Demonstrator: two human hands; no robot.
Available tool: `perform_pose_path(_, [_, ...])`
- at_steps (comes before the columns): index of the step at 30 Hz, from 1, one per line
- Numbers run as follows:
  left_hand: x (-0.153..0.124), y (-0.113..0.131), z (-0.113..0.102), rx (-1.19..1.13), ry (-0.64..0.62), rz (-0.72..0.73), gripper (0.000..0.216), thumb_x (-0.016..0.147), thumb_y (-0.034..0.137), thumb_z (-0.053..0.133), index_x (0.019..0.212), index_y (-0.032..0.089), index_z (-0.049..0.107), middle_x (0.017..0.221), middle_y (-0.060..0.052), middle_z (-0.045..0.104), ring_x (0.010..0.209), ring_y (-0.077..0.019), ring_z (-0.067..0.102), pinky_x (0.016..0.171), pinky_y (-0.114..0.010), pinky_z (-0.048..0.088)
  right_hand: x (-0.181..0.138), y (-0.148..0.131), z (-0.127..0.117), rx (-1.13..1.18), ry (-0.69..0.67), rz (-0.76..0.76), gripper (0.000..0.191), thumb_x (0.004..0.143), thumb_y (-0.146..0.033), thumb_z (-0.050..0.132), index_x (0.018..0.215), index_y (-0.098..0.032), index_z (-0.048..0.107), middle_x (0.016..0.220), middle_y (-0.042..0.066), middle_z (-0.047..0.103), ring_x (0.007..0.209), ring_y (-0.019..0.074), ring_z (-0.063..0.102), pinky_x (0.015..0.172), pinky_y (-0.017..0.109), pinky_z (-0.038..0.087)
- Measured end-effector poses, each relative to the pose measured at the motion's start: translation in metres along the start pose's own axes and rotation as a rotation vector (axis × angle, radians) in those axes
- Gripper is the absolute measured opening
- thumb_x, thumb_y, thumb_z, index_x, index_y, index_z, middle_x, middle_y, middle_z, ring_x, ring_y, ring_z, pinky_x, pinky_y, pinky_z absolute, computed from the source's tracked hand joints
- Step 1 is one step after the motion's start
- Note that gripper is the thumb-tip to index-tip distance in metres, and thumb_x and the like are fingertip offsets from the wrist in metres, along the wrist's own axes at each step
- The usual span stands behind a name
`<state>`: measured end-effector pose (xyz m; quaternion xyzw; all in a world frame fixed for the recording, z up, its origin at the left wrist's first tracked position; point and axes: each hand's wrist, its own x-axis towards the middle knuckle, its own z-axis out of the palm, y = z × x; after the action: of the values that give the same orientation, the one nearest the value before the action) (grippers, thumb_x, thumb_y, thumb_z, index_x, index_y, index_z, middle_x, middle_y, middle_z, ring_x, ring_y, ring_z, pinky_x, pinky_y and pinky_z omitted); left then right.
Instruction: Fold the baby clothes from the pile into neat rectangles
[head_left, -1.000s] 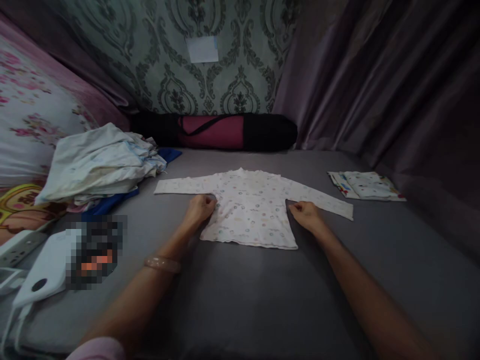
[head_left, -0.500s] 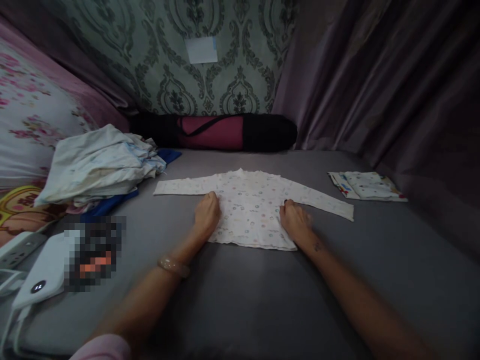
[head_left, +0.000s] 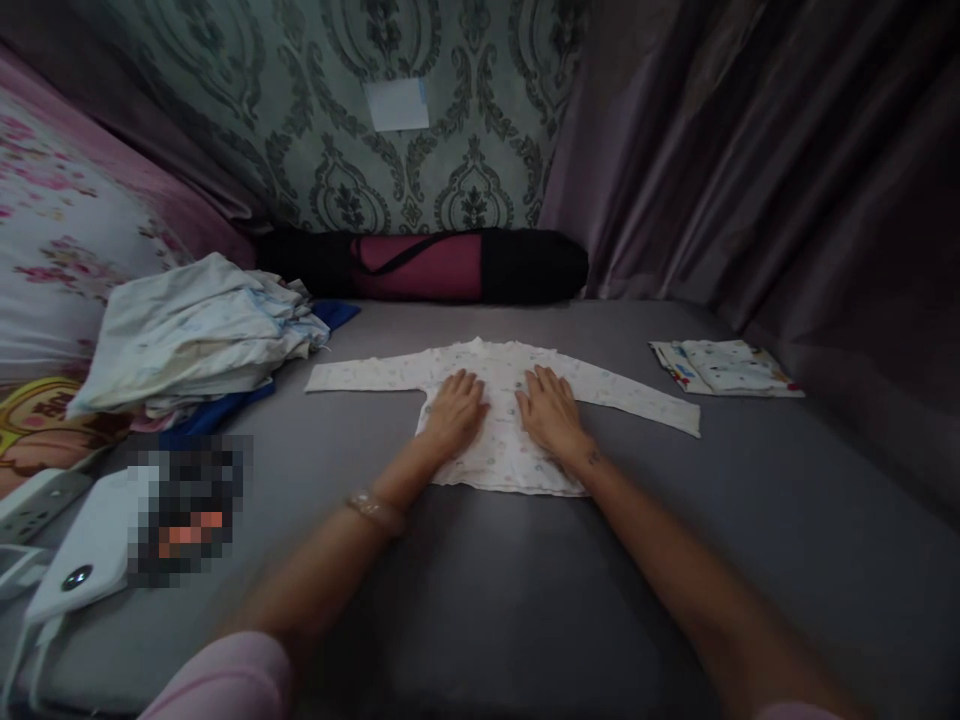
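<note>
A small white long-sleeved shirt [head_left: 501,368] with a coloured dot print lies spread flat on the grey bed surface [head_left: 480,600], both sleeves stretched out sideways. My left hand [head_left: 456,408] rests palm down on the left half of the shirt's body, fingers stretched flat. My right hand [head_left: 550,408] lies palm down on the right half, fingers also flat and slightly spread. The two hands are close together near the shirt's middle. Neither hand holds anything.
A heap of pale clothes [head_left: 195,335] lies at the left over blue fabric. A folded printed garment [head_left: 724,367] sits at the right. A black and pink roll bag [head_left: 424,265] lies against the patterned wall. White devices [head_left: 71,545] sit at the near left.
Both hands have moved inward from the shirt's side edges onto its middle, and their fingers have gone from curled to flat. The shirt has stayed in place.
</note>
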<state>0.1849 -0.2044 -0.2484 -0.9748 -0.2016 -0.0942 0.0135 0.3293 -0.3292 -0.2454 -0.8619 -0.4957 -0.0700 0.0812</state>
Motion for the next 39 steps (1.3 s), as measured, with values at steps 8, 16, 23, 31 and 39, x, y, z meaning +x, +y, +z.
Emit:
perform_pose_path(8, [-0.011,-0.005,0.031,-0.04,-0.059,0.088,0.064,0.097,0.054,0.021,0.145,0.014,0.033,0.152,-0.016,0.03,0.142,-0.0292,0.025,0.114,-0.05,0.02,-0.01,0.002,0.022,0.114,-0.203,-0.178,0.063,0.097,-0.05,0.021,0.149,-0.014,0.029,0.157,0.013,0.019,0.144,0.0272,0.014,0.115,0.05,0.01])
perform_pose_path(16, [-0.057,-0.034,0.015,-0.107,-0.115,0.253,0.067,0.096,0.057,0.023,0.149,0.016,0.025,0.156,-0.015,0.022,0.145,-0.0254,0.014,0.117,-0.048,0.012,-0.068,0.016,-0.014,0.187,-0.319,-0.443,0.061,0.098,-0.051,0.022,0.15,-0.019,0.026,0.157,0.011,0.015,0.145,0.0257,0.011,0.117,0.049,0.011])
perform_pose_path(23, [-0.093,-0.042,-0.004,-0.176,-0.197,0.256,0.053,0.099,0.047,0.027,0.149,0.03,0.023,0.158,-0.009,0.019,0.145,-0.0252,0.015,0.116,-0.048,0.016,-0.11,0.019,-0.033,0.234,-0.363,-0.525,0.055,0.1,-0.045,0.024,0.15,-0.025,0.025,0.158,0.007,0.015,0.145,0.0234,0.012,0.118,0.049,0.011])
perform_pose_path(31, [-0.108,-0.046,-0.045,-0.285,-0.23,0.291,0.034,0.099,0.04,0.036,0.12,0.029,0.06,0.136,-0.006,0.054,0.131,-0.0237,0.044,0.113,-0.053,0.022,-0.133,0.037,-0.07,0.384,-0.484,-0.526,0.052,0.094,-0.041,0.045,0.144,-0.028,0.04,0.152,0.006,0.033,0.138,0.0266,0.033,0.113,0.047,0.027])
perform_pose_path(39, [-0.04,0.022,-0.009,-0.133,0.034,-0.035,0.051,0.094,0.038,0.042,0.131,0.003,0.047,0.139,-0.024,0.046,0.133,-0.0323,0.04,0.107,-0.047,0.036,-0.011,-0.009,-0.024,0.397,-0.24,-0.305,0.05,0.096,-0.03,0.025,0.137,-0.016,0.049,0.144,0.01,0.047,0.135,0.0217,0.038,0.112,0.04,0.028])
